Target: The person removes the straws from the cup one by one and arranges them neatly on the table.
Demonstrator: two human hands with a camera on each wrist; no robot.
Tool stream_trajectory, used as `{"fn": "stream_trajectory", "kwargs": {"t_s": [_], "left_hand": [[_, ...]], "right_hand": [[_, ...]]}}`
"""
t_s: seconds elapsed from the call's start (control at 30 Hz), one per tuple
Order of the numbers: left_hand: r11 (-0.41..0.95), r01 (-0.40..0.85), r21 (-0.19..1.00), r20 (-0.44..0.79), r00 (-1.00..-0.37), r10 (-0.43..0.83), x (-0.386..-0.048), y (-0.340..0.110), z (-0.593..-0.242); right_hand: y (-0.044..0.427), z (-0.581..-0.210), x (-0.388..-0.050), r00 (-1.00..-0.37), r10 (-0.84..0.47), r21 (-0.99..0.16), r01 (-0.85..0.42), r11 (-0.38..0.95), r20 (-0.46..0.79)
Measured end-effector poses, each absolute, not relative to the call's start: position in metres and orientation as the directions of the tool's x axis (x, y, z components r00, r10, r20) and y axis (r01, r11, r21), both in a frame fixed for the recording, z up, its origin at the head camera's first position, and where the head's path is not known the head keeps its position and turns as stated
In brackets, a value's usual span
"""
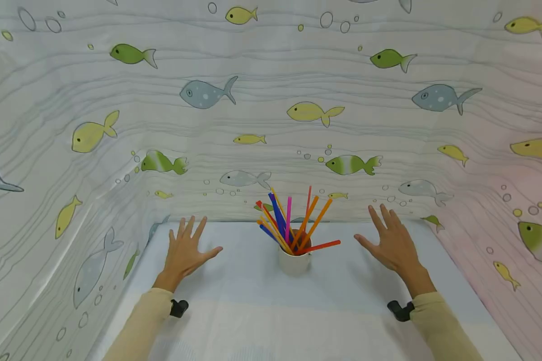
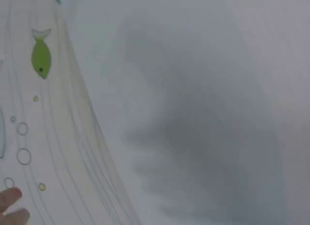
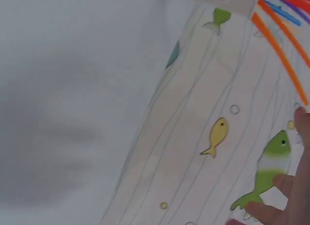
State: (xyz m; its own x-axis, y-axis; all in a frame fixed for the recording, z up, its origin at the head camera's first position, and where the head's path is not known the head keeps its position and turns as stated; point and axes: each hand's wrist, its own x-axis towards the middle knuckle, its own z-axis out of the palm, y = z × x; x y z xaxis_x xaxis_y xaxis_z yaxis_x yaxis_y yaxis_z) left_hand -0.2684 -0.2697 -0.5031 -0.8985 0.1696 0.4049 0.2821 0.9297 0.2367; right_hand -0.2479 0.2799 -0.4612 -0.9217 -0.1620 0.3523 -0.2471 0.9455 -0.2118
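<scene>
Cup [image 1: 293, 263] is standing upright near the far edge of the pale table [image 1: 271, 326], between the left hand [image 1: 184, 253] and the right hand [image 1: 392, 246] and well apart from both. Slender sticks [image 1: 288, 215] in orange, red, blue and magenta are rising from its mouth and fanning out, one red stick [image 1: 322, 246] leaning low to the right. The left hand is hovering above the left part of the table; its fingers are spreading wide and its grip is holding nothing. The right hand is hovering above the right part, its fingers likewise spreading wide and gripping nothing. Both hands are casting soft shadows on the table. Light tan sleeves [image 1: 143, 326] are covering the forearms, and a black device [image 1: 178, 308] is sitting at the inner side of each wrist. A fish-printed sheet [image 1: 271, 65] is lining the far, left and right sides.
</scene>
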Motion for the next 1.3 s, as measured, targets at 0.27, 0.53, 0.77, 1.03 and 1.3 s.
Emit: {"fn": "stream_trajectory", "kwargs": {"t_s": [0.27, 0.53, 0.77, 1.03, 1.3], "left_hand": [[0.430, 0.515, 0.742, 0.514, -0.848, 0.128, -0.245, -0.196, -0.489], [0.192, 0.441, 0.877, 0.408, -0.893, 0.189, -0.253, -0.132, -0.510], [0.229, 0.366, 0.902, 0.333, -0.927, 0.171, -0.270, -0.096, -0.535], [0.217, 0.408, 0.887, 0.372, -0.909, 0.189, -0.267, -0.075, -0.531], [0.223, 0.444, 0.868, 0.399, -0.890, 0.222, -0.257, -0.073, -0.501]], "right_hand": [[0.237, -0.455, -0.231, -0.864, -0.253, -0.604, -0.488, 0.630, 0.435], [0.194, -0.486, -0.228, -0.911, -0.186, -0.859, -0.410, 0.307, 0.368], [0.165, -0.482, -0.221, -0.908, -0.175, -0.899, -0.407, 0.161, 0.380], [0.160, -0.503, -0.229, -0.911, -0.144, -0.902, -0.406, 0.147, 0.386], [0.162, -0.511, -0.237, -0.896, -0.146, -0.895, -0.435, 0.101, 0.419]]}}
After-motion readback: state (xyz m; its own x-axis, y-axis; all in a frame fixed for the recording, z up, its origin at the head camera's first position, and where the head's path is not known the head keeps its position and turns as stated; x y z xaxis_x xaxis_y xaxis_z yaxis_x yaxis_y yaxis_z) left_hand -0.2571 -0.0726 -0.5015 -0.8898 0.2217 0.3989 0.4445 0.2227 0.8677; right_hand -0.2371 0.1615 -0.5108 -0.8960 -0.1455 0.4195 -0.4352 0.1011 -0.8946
